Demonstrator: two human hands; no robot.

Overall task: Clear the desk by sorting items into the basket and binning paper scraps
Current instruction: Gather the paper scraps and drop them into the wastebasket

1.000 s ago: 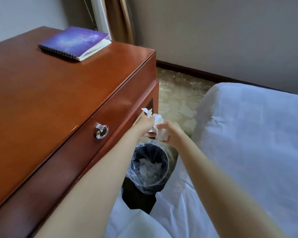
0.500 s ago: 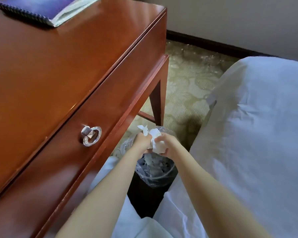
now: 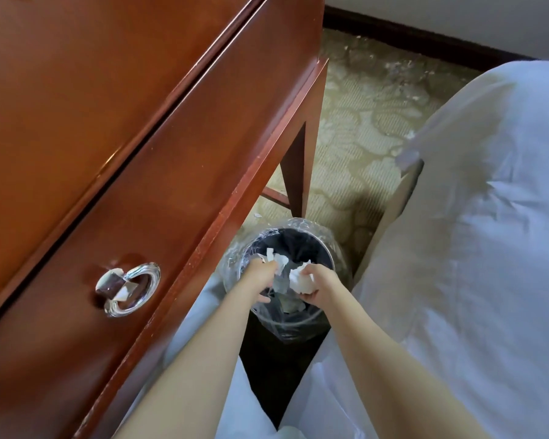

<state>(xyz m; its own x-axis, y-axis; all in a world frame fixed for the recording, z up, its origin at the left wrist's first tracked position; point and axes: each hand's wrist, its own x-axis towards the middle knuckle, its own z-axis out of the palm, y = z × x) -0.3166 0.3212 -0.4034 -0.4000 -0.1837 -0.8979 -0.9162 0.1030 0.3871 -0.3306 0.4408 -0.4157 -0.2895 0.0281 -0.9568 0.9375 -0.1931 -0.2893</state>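
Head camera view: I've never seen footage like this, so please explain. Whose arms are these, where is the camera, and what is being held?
There is no machine here: a person wears a camera on the head, looking down along their own bare arms. The left hand grips torn paper scraps and the right hand grips a crumpled paper ball, both over a bin lined with a clear bag, with paper already inside. The bin stands between a wooden desk with a ring drawer handle and a white bed.
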